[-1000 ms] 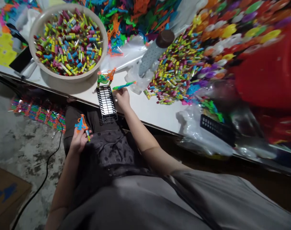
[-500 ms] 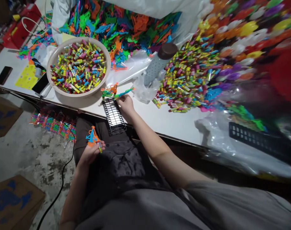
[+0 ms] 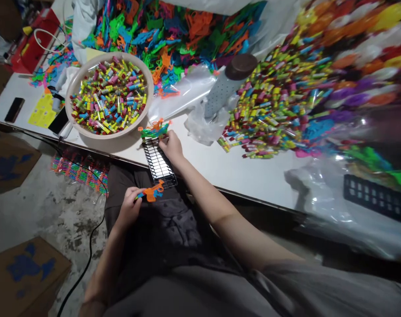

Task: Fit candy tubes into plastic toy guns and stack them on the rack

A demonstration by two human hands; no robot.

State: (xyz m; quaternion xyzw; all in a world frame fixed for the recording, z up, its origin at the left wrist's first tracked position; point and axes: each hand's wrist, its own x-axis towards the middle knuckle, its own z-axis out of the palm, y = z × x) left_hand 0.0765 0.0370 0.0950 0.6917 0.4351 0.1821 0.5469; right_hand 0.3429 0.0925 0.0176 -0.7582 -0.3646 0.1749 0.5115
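Note:
My left hand [image 3: 129,207], above my lap, is closed on orange and blue plastic toy pieces [image 3: 151,193]. Their cut-out shapes point right, and a bit of yellow-green shows at the fingers. A black wire rack [image 3: 159,160] lies partly on the table, its near end jutting out over my legs. Across the rack's far end stand green, blue and orange plastic pieces [image 3: 156,130]. My right hand [image 3: 173,149] is at the rack's right side by these pieces, fingers bent together; what they pinch is hidden.
A round basin [image 3: 149,94] of small colourful tubes stands left of the rack. Loose tubes [image 3: 269,105] are heaped on the right, near a grey dotted bottle [image 3: 222,88]. Behind lies a pile of plastic pieces [image 3: 167,35]. A phone [image 3: 14,109] lies far left; cardboard boxes [image 3: 25,277] are below.
My left hand has moved slightly right and turned, swinging its pieces from upright to pointing right. By my right hand, the blue-green piece now sits in line with the others on the rack.

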